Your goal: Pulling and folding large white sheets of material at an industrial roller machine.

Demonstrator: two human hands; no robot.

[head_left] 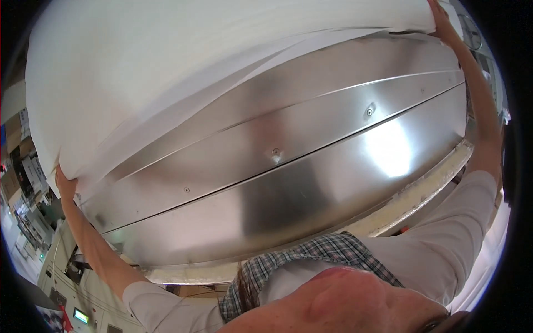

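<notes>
My left hand [66, 185] and right hand [443, 26] at opposite edges of white sheet [194, 55], partly over metal [316, 161]. Grips mostly hidden: closure, hold cannot tell.

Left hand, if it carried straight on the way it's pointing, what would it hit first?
Probably the big white sheet: the left hand is at its edge and seems to touch it already. Depth is unclear.

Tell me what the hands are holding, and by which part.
A large white sheet, apparently: the left hand has its grip on the left edge, the right hand on the right edge.
</notes>
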